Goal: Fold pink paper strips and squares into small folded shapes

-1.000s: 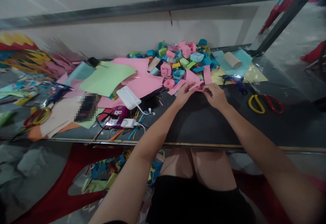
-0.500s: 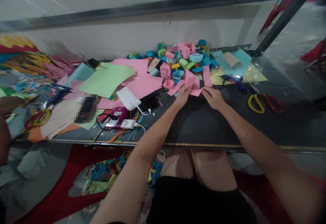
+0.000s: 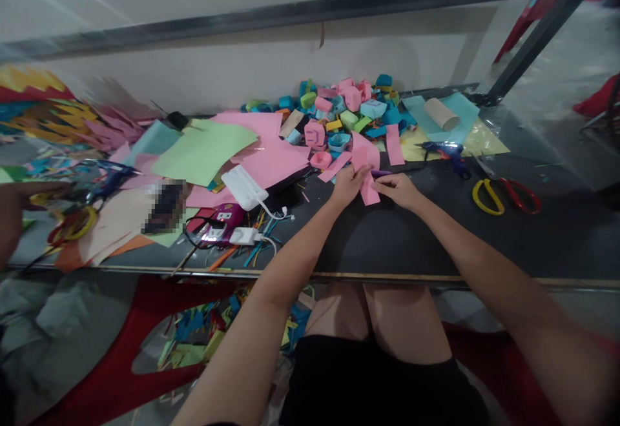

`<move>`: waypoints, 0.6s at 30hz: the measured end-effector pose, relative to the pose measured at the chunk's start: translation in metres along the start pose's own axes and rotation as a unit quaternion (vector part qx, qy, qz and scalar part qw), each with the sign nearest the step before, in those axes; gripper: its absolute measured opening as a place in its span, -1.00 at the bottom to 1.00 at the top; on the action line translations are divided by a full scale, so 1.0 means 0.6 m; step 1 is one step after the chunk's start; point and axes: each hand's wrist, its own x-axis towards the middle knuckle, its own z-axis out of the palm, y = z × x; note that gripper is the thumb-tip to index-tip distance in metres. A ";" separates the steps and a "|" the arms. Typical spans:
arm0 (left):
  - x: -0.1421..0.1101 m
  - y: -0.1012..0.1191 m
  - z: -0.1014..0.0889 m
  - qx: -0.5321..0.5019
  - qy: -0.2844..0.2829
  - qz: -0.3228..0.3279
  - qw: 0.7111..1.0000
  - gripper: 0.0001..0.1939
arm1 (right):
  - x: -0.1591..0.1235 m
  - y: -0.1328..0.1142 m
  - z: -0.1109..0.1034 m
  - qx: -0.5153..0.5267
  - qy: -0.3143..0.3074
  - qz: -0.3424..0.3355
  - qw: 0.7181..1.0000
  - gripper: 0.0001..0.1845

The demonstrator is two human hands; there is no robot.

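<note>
A pink paper strip (image 3: 370, 193) stands between my hands, its upper part wide and leaning toward the pile of paper pieces. My left hand (image 3: 349, 184) grips it by the left side, thumb and fingers pressed together. At its right edge, the fingers of my right hand (image 3: 398, 190) are pinched on the strip. A thin purple stick-like thing (image 3: 381, 173), perhaps a marker, shows just above my right fingertips; which hand touches it I cannot tell. Two more pink strips, one on the left (image 3: 335, 166) and one on the right (image 3: 394, 145), lie close by.
Small folded paper boxes (image 3: 352, 98) are heaped at the back. Scissors (image 3: 504, 196), a blue glue gun (image 3: 448, 150) and a cardboard tube (image 3: 440, 115) lie rightward. Leftward are coloured sheets (image 3: 206, 152), a white power bank (image 3: 245, 187), a purple power strip (image 3: 225, 223) and another person's hand (image 3: 29, 197).
The pink strip between my hands has turned, its lower end now hanging toward me. My right hand has shifted slightly left and down. The purple thing has come into view.
</note>
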 end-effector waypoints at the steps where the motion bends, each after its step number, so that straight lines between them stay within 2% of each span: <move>1: 0.000 -0.001 0.000 -0.003 0.001 -0.004 1.000 -0.50 | 0.000 -0.002 0.002 0.013 -0.002 0.000 1.000 -0.46; 6: 0.003 -0.011 0.004 -0.062 -0.020 -0.028 0.997 -0.39 | 0.003 0.000 0.007 0.028 0.034 0.003 0.999 -0.47; 9: 0.006 -0.019 0.006 -0.058 0.001 -0.054 0.997 -0.38 | 0.005 0.004 0.005 0.017 0.054 0.007 0.998 -0.47; 11: 0.008 -0.023 0.007 -0.042 0.022 -0.055 0.997 -0.44 | 0.005 0.005 0.003 0.019 0.063 0.006 0.998 -0.47; 14: 0.008 -0.027 0.007 -0.024 0.043 -0.025 0.999 -0.54 | 0.005 0.007 0.002 0.026 0.084 0.002 0.996 -0.47; 18: 0.006 -0.025 0.005 0.053 0.070 0.037 0.995 -0.34 | 0.006 0.011 0.000 0.014 0.119 -0.005 0.993 -0.47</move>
